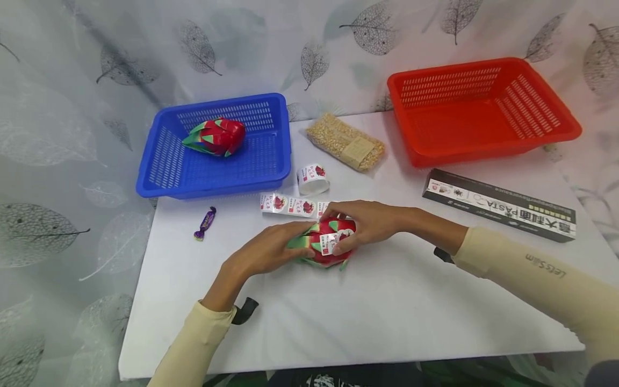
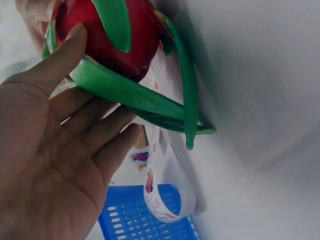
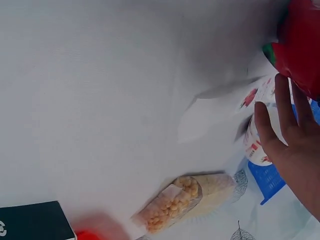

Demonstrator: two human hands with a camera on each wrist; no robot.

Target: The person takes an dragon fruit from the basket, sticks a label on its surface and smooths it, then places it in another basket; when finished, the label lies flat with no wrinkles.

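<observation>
Both hands hold a red dragon fruit [image 1: 316, 232] with green leaf tips at the front middle of the white table. My left hand [image 1: 271, 250] grips its leafy end, thumb on the near side and fingers behind; long green leaves [image 2: 127, 95] stick out past the palm in the left wrist view. At the other end, my right hand [image 1: 369, 220] reaches over the fruit, fingers on the far side and thumb at the edge of a white label [image 1: 328, 244] on its skin. A label strip [image 1: 287, 205] runs just behind the fruit, beside a label roll [image 1: 312, 180].
A blue basket [image 1: 215, 191] at the back left holds another dragon fruit [image 1: 222, 137]. A red basket [image 1: 488, 148] stands at the back right, a bag of corn kernels [image 1: 333, 137] between them. A pasta box [image 1: 500, 204] lies right, a purple-wrapped candy [image 1: 205, 223] left.
</observation>
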